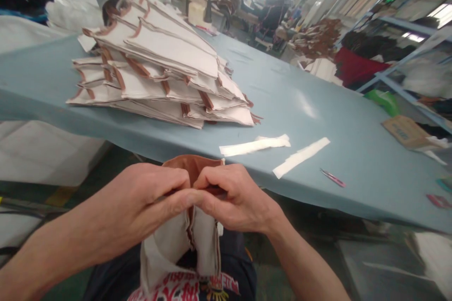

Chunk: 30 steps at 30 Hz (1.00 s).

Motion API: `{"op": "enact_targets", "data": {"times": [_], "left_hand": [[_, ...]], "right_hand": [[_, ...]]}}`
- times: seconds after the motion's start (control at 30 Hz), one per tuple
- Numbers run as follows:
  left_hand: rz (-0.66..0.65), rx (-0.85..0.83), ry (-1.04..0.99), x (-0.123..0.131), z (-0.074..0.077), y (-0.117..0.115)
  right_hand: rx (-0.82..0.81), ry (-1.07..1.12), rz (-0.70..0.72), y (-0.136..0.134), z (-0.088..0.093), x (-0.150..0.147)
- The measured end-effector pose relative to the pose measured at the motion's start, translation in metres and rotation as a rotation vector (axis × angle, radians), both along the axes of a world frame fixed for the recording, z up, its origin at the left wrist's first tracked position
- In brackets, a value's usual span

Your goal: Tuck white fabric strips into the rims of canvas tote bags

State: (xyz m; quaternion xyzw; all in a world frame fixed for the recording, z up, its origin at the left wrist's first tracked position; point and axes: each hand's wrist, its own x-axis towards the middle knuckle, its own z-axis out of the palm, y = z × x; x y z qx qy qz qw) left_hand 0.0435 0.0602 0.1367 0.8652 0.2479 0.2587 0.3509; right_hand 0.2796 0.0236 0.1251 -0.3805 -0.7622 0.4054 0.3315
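Observation:
Both my hands grip a sewn fabric piece [169,240], off-white with a brown edge, held over my lap in front of the table. My left hand [158,188] pinches its upper edge, thumb and bent fingers closed. Close beside it, my right hand [233,197] pinches the same edge, the two thumb tips meeting at the middle. Brown material [190,162] rises behind the fingers, and a seam hangs down below the thumbs. The fingertips and the part of the edge between them are partly hidden.
On the blue table [282,99] lies a tall stack of off-white pieces with brown trim [169,66]. Nearer me are white strips [254,145] and small pink-handled snips [333,178]. A cardboard piece [405,131] rests at right. A person [275,14] sits in the background.

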Motion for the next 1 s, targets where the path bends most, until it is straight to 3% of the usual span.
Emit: {"op": "enact_targets", "data": {"times": [0.2, 0.37, 0.6, 0.73, 0.87, 1.0], "left_hand": [[0.013, -0.314, -0.039, 0.012, -0.006, -0.004], [0.013, -0.683, -0.259, 0.013, -0.028, -0.018], [0.085, -1.08, -0.574, 0.028, -0.053, -0.039], [0.107, -1.138, -0.62, 0.033, -0.049, -0.046], [0.194, -1.173, -0.537, 0.015, -0.044, -0.042], [0.118, -0.714, -0.409, -0.019, -0.046, -0.035]], "right_hand": [[-0.128, 0.116, -0.005, -0.002, -0.006, 0.003], [-0.372, 0.351, 0.07, -0.002, -0.003, -0.005], [-0.424, 0.469, 0.057, -0.012, -0.018, -0.013], [-0.397, 0.467, 0.031, -0.006, -0.031, -0.001], [-0.293, 0.31, -0.094, 0.008, -0.044, 0.025], [-0.116, 0.25, -0.104, 0.009, -0.054, 0.038]]}}
